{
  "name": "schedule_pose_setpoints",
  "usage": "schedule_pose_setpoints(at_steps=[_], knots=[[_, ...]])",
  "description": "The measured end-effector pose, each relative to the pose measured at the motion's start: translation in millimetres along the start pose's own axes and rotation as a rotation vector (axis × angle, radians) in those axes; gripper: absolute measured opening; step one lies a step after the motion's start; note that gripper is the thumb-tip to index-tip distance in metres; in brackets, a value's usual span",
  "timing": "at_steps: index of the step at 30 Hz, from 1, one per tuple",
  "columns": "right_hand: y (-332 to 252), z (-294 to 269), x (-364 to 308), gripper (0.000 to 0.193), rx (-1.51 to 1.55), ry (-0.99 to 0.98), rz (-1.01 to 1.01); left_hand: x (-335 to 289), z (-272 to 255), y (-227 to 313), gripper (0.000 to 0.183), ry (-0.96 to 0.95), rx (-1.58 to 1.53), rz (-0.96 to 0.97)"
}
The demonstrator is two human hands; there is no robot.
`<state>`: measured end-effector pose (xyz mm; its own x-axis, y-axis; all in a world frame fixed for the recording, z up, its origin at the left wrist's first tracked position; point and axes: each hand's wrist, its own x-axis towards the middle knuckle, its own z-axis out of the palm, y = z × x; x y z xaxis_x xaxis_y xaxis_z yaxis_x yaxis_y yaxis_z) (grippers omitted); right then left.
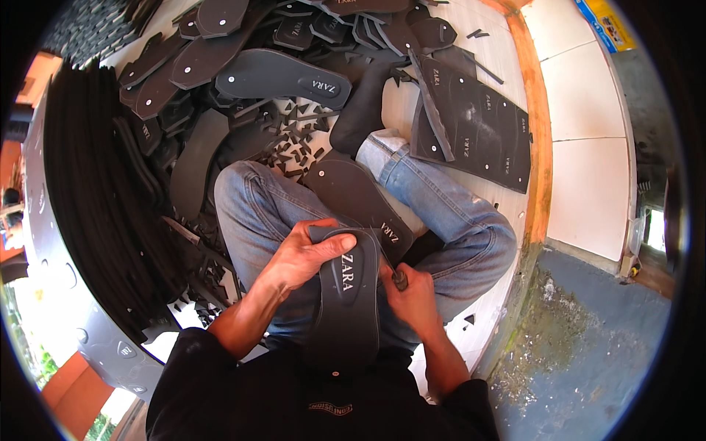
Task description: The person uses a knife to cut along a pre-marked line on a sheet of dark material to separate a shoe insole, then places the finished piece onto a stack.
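The dark foam sandal sole (347,298) is standing nearly lengthwise over the person's lap, its long axis running from the chest up toward the knees. The left hand (305,253) is gripping its upper end, fingers curled over the rim and clamped on it. The right hand (413,294) is pressing against the sole's right edge, fingers closed around a small tool (399,278); its tip is mostly hidden by the fist, so I cannot tell what kind it is. A second sole (360,198) is lying on the blue jeans (441,213) just beyond. Farther out, a heap of cut soles (279,73) and a punched black sheet (478,125) are covering the floor, and the sole's lower end is merging with the dark shirt.
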<state>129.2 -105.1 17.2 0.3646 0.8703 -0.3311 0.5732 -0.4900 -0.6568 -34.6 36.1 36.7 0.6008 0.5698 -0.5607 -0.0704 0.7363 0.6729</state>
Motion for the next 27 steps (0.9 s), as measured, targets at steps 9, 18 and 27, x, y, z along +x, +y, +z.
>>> schedule_pose_setpoints(at_steps=[9,18,27], knots=[[-10.0,-38.3,55.7,0.032,0.955,-0.290,0.290,8.0,13.3,-19.2,0.041,-0.103,0.110,-0.066],[-6.7,-77.2,44.8,0.025,1.110,0.359,0.229,33.0,10.4,-59.3,0.026,-0.151,0.393,0.436],[-0.5,-18.6,-15.6,0.030,0.537,0.166,0.145,16.7,62.6,-70.6,0.026,0.160,-0.415,0.027]])
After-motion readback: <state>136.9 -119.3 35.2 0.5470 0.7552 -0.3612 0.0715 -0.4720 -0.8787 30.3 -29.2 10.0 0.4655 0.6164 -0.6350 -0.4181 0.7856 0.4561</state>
